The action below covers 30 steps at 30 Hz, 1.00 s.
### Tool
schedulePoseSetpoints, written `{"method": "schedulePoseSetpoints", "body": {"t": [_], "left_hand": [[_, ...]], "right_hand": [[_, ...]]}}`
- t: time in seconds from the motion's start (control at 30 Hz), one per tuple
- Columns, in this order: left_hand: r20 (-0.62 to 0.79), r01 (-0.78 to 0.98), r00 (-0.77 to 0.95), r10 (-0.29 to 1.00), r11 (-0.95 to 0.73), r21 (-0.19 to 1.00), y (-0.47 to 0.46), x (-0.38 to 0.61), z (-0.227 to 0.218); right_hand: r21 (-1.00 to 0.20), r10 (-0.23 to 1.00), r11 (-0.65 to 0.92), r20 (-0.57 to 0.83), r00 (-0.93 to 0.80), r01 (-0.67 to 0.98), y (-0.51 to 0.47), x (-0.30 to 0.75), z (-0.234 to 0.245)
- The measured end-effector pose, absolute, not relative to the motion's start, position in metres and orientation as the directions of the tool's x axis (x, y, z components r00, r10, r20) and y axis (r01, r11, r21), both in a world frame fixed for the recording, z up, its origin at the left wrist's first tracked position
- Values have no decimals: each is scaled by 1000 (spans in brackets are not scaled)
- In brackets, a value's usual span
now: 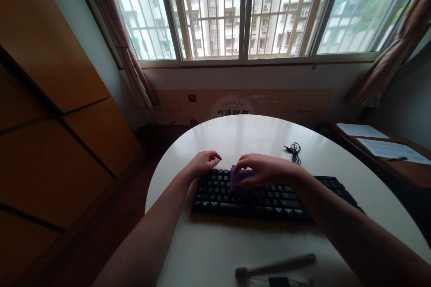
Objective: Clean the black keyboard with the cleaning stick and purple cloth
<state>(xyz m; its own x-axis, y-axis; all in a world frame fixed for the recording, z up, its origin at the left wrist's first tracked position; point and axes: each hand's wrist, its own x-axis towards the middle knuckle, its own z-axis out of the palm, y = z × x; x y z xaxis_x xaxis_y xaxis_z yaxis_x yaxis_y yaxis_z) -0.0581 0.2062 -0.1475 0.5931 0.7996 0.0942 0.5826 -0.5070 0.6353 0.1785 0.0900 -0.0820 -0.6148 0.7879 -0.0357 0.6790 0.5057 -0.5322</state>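
A black keyboard [222, 206] lies across the white round table. My right hand [261, 168] reaches over its middle, the fingers closed on a purple cloth [236, 182] that presses against the keys. Part of the cloth is hidden under that hand. At the keyboard's back left corner rests my left hand [204, 163], with its fingers slightly bent and apart and nothing visible in them. Whether it touches the keyboard's edge I cannot tell.
Near the table's front lies a brush with a grey handle [279, 265], beside a small dark object [279, 282] cut off by the frame. A coiled black cable [295, 150] sits behind the keyboard. Papers [393, 150] and a pen are on a brown desk at right.
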Motion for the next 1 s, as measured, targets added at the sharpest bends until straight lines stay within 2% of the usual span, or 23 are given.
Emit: {"method": "schedulePoseSetpoints", "body": {"t": [0.17,0.33,0.4,0.5,0.6,0.7,0.77,0.9,1.0], "left_hand": [[60,544,651,757,-520,658,203,-60,-143],[-3,488,750,661,-550,678,194,-60,-132],[-20,487,760,650,-549,679,192,-59,-129],[-36,494,759,650,-540,681,191,-58,-128],[-40,497,759,650,-538,681,191,-58,-129],[-40,503,757,652,-544,671,191,-57,-130],[-38,503,757,652,-545,670,191,-57,-130],[-32,488,766,642,-548,679,191,-58,-130],[-47,463,792,608,-550,695,190,-58,-130]], "right_hand": [[-352,754,637,97,-650,686,90,156,-102],[-388,768,617,111,-630,684,92,160,-103],[-457,789,575,93,-607,678,93,166,-95],[-665,847,438,78,-526,605,93,179,-77],[-895,874,266,67,-481,359,95,192,-68],[-984,885,102,24,-464,143,100,196,-74],[-981,882,59,-35,-470,184,104,192,-83],[-856,804,160,-176,-568,492,108,178,-97],[-801,763,298,-127,-634,520,107,169,-100]]}}
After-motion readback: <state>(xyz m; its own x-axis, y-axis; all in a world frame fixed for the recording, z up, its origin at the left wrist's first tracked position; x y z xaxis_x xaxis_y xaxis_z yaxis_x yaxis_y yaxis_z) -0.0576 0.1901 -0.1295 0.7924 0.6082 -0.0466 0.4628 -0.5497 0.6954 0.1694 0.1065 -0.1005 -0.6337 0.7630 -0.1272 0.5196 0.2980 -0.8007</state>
